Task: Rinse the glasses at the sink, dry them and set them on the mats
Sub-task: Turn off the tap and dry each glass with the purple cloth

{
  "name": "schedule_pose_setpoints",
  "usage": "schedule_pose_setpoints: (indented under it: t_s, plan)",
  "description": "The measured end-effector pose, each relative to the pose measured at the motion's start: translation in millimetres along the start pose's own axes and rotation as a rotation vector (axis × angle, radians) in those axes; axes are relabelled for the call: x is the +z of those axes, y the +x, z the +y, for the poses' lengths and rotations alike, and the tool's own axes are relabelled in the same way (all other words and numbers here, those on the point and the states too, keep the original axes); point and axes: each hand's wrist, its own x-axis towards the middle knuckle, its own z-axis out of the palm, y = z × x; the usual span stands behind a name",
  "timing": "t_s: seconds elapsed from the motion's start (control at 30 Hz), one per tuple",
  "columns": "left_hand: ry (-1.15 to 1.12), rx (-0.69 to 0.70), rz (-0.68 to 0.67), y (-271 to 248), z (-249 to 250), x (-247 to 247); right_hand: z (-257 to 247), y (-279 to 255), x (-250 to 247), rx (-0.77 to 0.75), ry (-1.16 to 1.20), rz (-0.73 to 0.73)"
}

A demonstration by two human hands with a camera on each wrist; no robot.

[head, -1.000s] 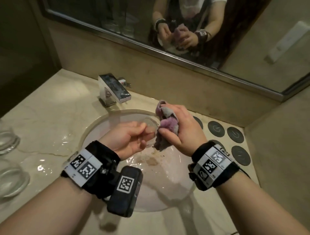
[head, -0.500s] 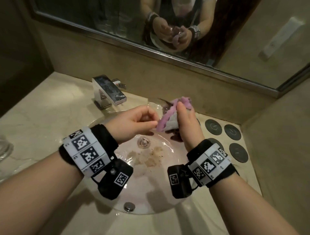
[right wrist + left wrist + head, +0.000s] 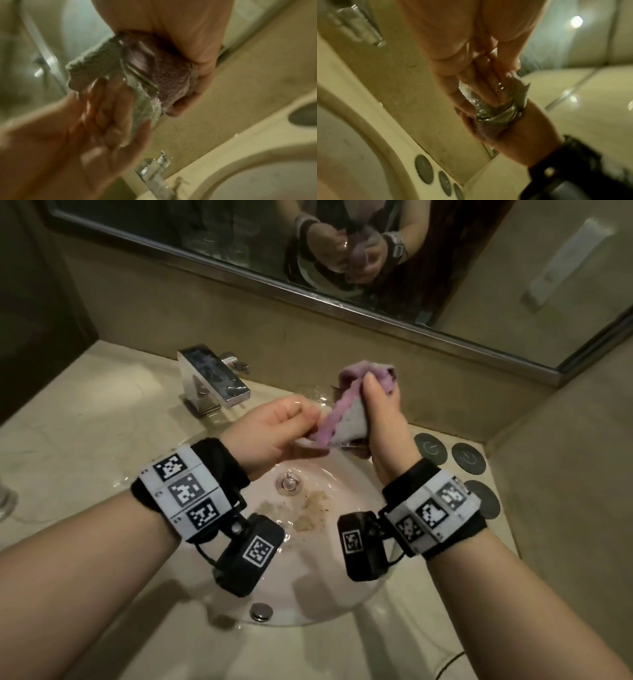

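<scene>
At the centre of the head view, above the sink [image 3: 342, 594], both hands meet around a glass [image 3: 489, 106] and a cloth [image 3: 346, 419]. The left hand [image 3: 274, 433] has its fingers curled round the glass, which lies on its side; in the left wrist view the fingertips show through the clear wall. The right hand [image 3: 383, 422] grips the purple and grey cloth, bunched at the glass's mouth, with part of it pushed inside. In the right wrist view the cloth [image 3: 154, 75] sits at the rim of the glass [image 3: 142, 102], pressed there by the right palm.

The tap [image 3: 212, 381] stands at the upper left of the basin on the table [image 3: 85, 422]. Brown specks lie in the bowl near the drain [image 3: 289, 482]. Four round dark mats [image 3: 467, 457] lie at the right of the sink, near the wall. At the far left edge of the head view another glass [image 3: 7, 498] stands on the table, mostly cut off. The mirror [image 3: 205, 241] along the top reflects the hands.
</scene>
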Motion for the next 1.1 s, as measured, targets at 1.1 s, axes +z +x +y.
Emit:
schedule_pose_setpoints:
  t_s: [1.1]
  plan:
    - [0.955,0.321,0.162,6,31,0,-22,-12,4,0.145,0.54,0.244]
